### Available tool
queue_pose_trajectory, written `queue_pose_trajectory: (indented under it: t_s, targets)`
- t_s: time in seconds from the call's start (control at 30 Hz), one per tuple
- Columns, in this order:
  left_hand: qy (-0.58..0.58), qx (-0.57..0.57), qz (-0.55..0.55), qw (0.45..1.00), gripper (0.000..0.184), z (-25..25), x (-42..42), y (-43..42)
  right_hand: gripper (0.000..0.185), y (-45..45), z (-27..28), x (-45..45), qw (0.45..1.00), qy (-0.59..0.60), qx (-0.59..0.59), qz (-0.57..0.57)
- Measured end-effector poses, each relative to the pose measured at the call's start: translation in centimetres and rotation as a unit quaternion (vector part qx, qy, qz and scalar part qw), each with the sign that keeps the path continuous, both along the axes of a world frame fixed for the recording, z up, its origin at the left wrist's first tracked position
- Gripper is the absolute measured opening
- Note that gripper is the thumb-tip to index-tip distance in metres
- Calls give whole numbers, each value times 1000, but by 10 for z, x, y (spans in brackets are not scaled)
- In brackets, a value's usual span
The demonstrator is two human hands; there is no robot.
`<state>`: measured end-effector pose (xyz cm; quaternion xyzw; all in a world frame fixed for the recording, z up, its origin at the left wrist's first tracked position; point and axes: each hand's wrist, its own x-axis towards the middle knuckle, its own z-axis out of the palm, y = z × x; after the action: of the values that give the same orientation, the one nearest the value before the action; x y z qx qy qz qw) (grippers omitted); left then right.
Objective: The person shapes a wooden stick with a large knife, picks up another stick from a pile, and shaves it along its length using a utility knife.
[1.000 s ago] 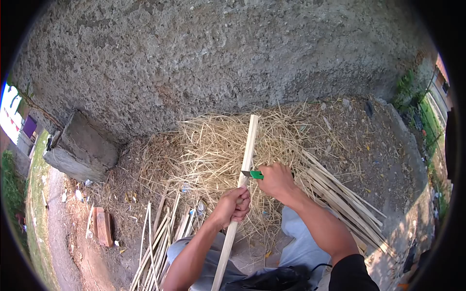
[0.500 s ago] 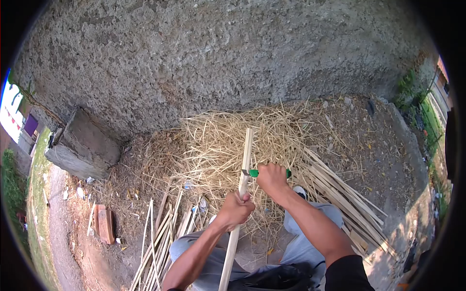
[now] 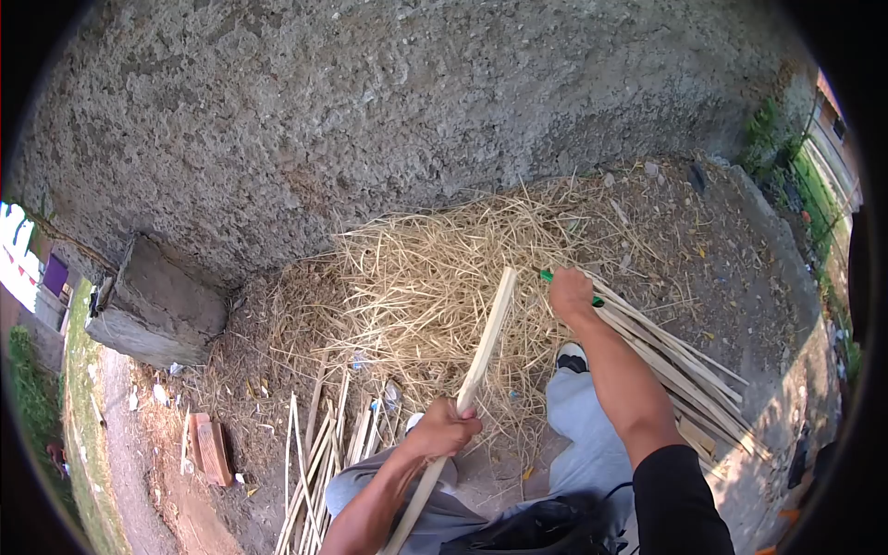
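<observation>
My left hand (image 3: 441, 429) is closed around a long pale wooden strip (image 3: 489, 342), which slants up and to the right from between my legs. The strip's upper end stands over the shavings. My right hand (image 3: 572, 294) grips a green-handled knife (image 3: 547, 275). Its green ends show on both sides of the fist, and the blade is hard to make out. Right of the strip's top, the knife is held apart from the wood. A heap of thin pale shavings (image 3: 416, 287) lies on the ground beyond both hands.
Bundles of wooden strips lie to the right (image 3: 680, 370) and left (image 3: 310, 472) of my legs. A rough wall (image 3: 416, 111) rises behind the heap. At left are a concrete block (image 3: 166, 305) and a reddish brick (image 3: 212, 451).
My right hand has moved the knife off the strip, up and to the right. The strip now leans further right, still in my left hand. The view has shifted slightly.
</observation>
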<state>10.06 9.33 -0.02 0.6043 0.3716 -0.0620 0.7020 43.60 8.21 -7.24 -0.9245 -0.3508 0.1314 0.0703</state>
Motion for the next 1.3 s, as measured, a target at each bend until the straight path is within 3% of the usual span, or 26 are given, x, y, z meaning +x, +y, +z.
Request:
queue_pose_trajectory:
  t_s: [0.1, 0.23, 0.3, 0.37, 0.47, 0.67, 0.8, 0.93, 1.0, 1.03, 1.13, 1.23, 1.3]
  targets:
    - [23, -69, 44, 996, 34, 39, 6, 31, 20, 6, 23, -14, 998, 48, 7, -42]
    - [-28, -51, 29, 998, 31, 10, 8, 54, 26, 14, 32, -34, 999, 34, -2, 33]
    - [14, -23, -4, 1000, 28, 33, 15, 50, 25, 14, 51, -46, 998, 31, 19, 57]
    - [23, -8, 14, 1000, 34, 39, 24, 43, 21, 13, 72, -59, 988, 38, 138, 50]
    - [-21, -20, 21, 999, 31, 28, 30, 41, 17, 6, 97, -79, 975, 42, 211, 65]
    - [-66, -39, 48, 996, 25, 30, 41, 38, 13, -15, 86, -122, 959, 29, 147, 239]
    - [-78, -51, 88, 992, 27, 38, 46, 33, 15, -15, 89, -132, 964, 29, 130, 232]
    - [-112, -33, 128, 985, 24, 10, 49, 22, 17, -14, 88, -135, 975, 16, 109, 193]
    - [-105, 106, 103, 983, 23, 2, 46, 13, 18, -10, 80, -129, 978, 7, 108, 178]
    - [-103, 108, 100, 984, 23, 3, 42, 10, 18, -8, 77, -120, 981, -17, 116, 155]
    - [-50, 59, 78, 994, 22, 15, 31, -3, 18, -7, 68, -107, 983, -26, 120, 136]
    - [-61, -39, 114, 991, 24, 15, 34, 5, 18, -7, 77, -114, 981, -17, 116, 152]
    - [-94, -36, 135, 986, 25, 5, 36, 18, 18, -9, 94, -125, 980, -19, 116, 161]
